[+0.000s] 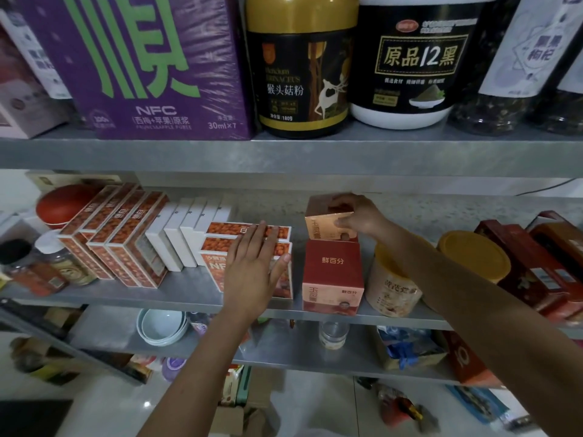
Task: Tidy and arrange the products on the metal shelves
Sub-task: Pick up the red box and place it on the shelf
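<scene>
**We tidy the middle metal shelf [189, 290], one hand steadying, the other placing.**

Our right hand [358, 216] curls its fingers round a copper-coloured box [323, 223], gripping it from above at twelve o'clock of the red box [331, 272], likely to seat it as a second tier; whether the two touch we cannot tell. The copper box is slightly tilted, printed face toward us, its long axis seemingly running back toward twelve o'clock. At nine o'clock of the red box, our left hand [255, 268] lies flat, fingers straight, on the stack of orange-printed cartons [220, 230], apparently to stop it sliding; their long sides run nine to three. A yellow-lidded tub [394, 285] stands at three o'clock.
</scene>
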Demonstrator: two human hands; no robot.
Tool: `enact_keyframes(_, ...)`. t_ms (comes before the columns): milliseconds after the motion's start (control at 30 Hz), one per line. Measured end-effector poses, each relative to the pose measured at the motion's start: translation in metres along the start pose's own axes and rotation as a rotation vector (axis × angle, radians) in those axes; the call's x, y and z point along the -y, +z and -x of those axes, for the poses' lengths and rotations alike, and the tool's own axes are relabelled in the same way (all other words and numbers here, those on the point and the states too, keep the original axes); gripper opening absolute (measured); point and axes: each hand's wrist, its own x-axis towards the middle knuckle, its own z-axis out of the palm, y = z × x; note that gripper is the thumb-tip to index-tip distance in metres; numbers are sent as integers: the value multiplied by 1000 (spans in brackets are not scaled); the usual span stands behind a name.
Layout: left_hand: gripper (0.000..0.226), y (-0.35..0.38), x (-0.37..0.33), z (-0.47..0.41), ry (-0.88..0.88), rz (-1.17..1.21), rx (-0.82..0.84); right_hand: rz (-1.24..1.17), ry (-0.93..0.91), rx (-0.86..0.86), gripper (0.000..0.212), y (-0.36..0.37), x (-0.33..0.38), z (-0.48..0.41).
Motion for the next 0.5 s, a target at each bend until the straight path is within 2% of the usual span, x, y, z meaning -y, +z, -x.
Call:
enact_keyframes(100, 77, 0, 1, 0, 2, 9, 1, 170, 24, 104, 28, -6, 2, 8)
enact_keyframes(200, 74, 1, 1, 1, 12, -6, 0, 279, -81, 116, 61, -12, 15, 32)
enact_keyframes(333, 71, 1, 1, 0, 19, -15, -5, 689, -275, 200, 114, 3, 28, 85)
enact_keyframes(400, 72, 0, 2, 0, 23, -25, 1, 877, -343, 191, 121, 25, 20, 103)
enact_keyframes(500, 77, -2, 0, -2, 26, -60, 29, 896, -394, 85, 109, 43, 15, 109)
